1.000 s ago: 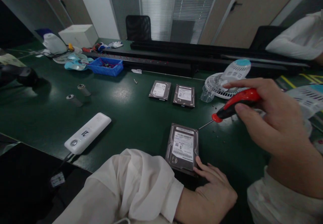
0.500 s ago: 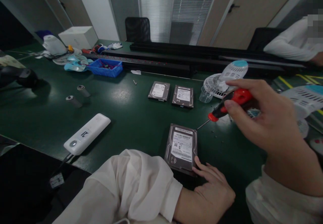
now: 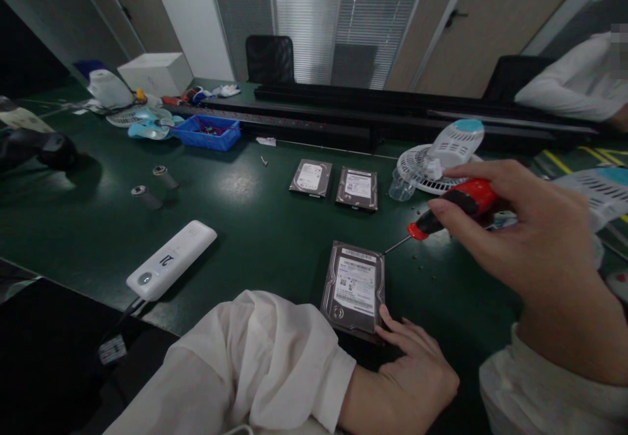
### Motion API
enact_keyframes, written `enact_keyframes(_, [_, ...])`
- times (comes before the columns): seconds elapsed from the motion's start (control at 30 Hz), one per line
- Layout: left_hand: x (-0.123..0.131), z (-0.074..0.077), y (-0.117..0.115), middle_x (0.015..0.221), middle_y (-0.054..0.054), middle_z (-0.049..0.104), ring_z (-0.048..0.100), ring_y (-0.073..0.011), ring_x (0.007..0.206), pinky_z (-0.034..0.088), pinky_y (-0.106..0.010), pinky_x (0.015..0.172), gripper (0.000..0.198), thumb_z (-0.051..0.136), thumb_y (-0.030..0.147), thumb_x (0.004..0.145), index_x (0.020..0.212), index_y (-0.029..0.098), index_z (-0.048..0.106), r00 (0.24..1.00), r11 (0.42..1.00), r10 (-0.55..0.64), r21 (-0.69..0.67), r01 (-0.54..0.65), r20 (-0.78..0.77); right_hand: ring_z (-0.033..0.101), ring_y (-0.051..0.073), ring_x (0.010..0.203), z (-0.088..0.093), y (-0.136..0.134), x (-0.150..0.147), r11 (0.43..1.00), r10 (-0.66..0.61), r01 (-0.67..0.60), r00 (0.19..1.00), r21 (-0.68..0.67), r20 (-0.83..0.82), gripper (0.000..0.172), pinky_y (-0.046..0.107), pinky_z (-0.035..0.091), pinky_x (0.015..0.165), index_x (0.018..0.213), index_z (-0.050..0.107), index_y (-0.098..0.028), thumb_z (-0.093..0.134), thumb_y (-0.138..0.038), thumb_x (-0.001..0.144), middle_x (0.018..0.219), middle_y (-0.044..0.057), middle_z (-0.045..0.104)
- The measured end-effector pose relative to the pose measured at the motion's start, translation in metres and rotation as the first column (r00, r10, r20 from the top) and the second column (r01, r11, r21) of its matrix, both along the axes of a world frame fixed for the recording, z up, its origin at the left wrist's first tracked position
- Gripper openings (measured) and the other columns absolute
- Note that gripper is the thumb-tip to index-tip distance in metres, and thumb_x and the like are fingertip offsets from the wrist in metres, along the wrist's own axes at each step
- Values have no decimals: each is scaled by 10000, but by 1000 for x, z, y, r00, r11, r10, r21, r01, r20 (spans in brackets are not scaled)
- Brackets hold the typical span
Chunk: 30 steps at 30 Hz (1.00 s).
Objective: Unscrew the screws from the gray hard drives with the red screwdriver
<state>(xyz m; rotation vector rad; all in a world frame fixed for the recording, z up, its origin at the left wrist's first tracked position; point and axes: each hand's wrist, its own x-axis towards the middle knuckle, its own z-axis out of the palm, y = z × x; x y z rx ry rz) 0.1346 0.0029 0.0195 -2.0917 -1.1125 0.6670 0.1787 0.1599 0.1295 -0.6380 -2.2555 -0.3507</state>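
A hard drive (image 3: 356, 286) lies label-up on the green table. My left hand (image 3: 417, 363) grips its lower right edge, with the fingers against the side and part of them hidden. In my right hand (image 3: 530, 232), closed around the handle, is a red and black screwdriver (image 3: 444, 212). Its thin shaft slants down to the left, and the tip meets the drive's upper right corner. Several tiny dark screws (image 3: 420, 267) are scattered on the table right of the drive. Farther back lie two more hard drives, one silver (image 3: 311, 178) and one darker (image 3: 357, 188), side by side.
White fan parts (image 3: 456, 147) and a clear plastic cup (image 3: 402, 185) stand behind my right hand. On the left are a white power bank (image 3: 171, 260), two metal cylinders (image 3: 146, 197) and a blue bin (image 3: 209, 134). A person's sleeve (image 3: 564, 88) shows at far right.
The screwdriver handle has tilted slightly lower and shifted right, and my right fingers have moved on it. Its tip stays at the drive's corner. My left hand holds its place.
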Motion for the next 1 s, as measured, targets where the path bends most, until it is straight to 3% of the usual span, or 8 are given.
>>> enact_keyframes(0.1, [0,-1,0,845,-174,745,780,-325,743,625,-325,486,306,408,68,906,1055,-21,659,1000,1000,6,15,-6,20,680,187,773,1,1,1,999,0,1,1000,-36,21,339,312,504,672,1136,656,-156,589,-403,914,998,83,743])
enact_keyframes(0.2, [1,-5,-1,836,-176,746,779,-333,749,623,-335,484,307,395,79,916,1038,-11,662,997,998,41,39,-44,73,689,204,870,2,-1,4,988,49,-44,998,-149,30,391,330,518,725,1259,616,-171,507,-281,900,1155,97,728])
enact_keyframes(0.27, [2,-7,-2,833,-170,742,778,-339,754,625,-348,492,293,415,96,911,1032,-10,660,996,996,43,74,-49,74,681,181,797,2,-2,4,984,55,-52,998,-170,10,409,315,508,691,1275,615,-182,516,-254,885,1123,81,741])
enact_keyframes(0.37, [1,-5,-2,833,-159,736,778,-340,762,623,-347,496,273,448,101,893,1026,-11,658,998,996,30,86,-34,51,613,139,611,1,-2,2,996,2,-4,1000,-88,-23,331,291,458,592,1164,670,-187,605,-365,892,969,52,755])
enact_keyframes(0.5, [0,-3,-1,822,-155,742,780,-324,752,619,-327,488,314,390,57,898,1010,-8,676,992,997,43,57,-50,116,644,157,621,1,0,1,999,-36,35,999,-31,-12,331,287,444,562,1080,699,-180,587,-444,914,824,42,738])
enact_keyframes(0.7, [2,-15,-1,857,-140,751,779,-329,759,622,-355,493,310,429,90,896,1025,20,702,986,991,26,128,-48,166,669,164,693,2,-2,4,985,31,-39,998,-170,-47,386,303,492,624,1266,645,-203,518,-303,915,1063,71,769])
enact_keyframes(0.87, [2,-9,-3,867,-164,738,779,-334,773,624,-352,493,300,430,76,895,1052,-18,668,996,997,28,67,-34,90,687,178,741,-1,0,-2,999,8,-10,999,-54,-38,340,302,496,654,1167,677,-155,627,-358,899,1001,84,758])
enact_keyframes(1.0, [0,-3,-3,893,-160,729,780,-315,779,627,-330,501,314,407,55,907,1107,-21,637,999,1000,3,11,-2,-34,654,165,709,0,0,-1,995,44,-47,998,-90,-33,256,305,488,654,1098,686,-167,556,-323,941,905,68,731])
